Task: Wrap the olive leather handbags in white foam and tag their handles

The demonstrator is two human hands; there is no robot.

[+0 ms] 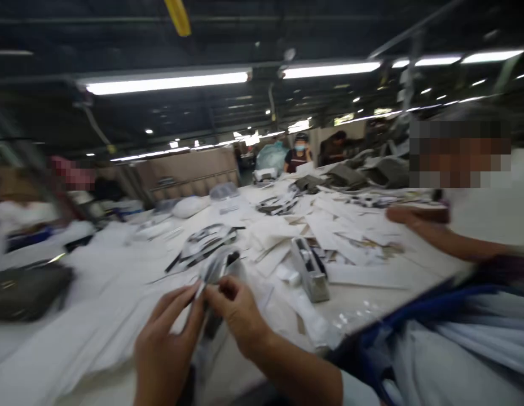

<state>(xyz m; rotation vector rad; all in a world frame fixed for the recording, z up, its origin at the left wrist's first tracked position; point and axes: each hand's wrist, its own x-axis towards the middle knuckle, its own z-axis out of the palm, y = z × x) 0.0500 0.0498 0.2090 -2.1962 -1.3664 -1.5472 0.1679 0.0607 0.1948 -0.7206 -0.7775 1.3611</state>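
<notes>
**Two hands pinched a clear packet over a littered worktable**

Fluorescent tubes (168, 83) ran under a dark factory ceiling, above a long white worktable (371, 307) strewn with paper slips and flat parts. The picture was blurred by motion, so fine detail was hard to read.

Near the table's front edge, the left hand (168, 344) and the right hand (236, 313) met over a small clear plastic packet (215, 270) with a dark strip inside it. The left hand's fingers were narrowed, with thumb and forefinger pinching the packet's left edge. The right hand was curled close, its fingertips gripping the packet from the right. The packet stood tilted upward between them, lifted just off the table.

Just right of the hands, a metal tape dispenser (310, 270) rested on the table. Beyond the hands, toward the table's middle, lay a heap of dark-and-clear packets (205, 242). Loose white paper slips (338, 225) covered the right half of the table.

At the table's right edge sat a co-worker in a white top, a forearm (439, 239) laid across the slips. At the far end stood another person wearing a face mask (299, 146). A dark grey bag (29, 290) lay at the left edge.
</notes>
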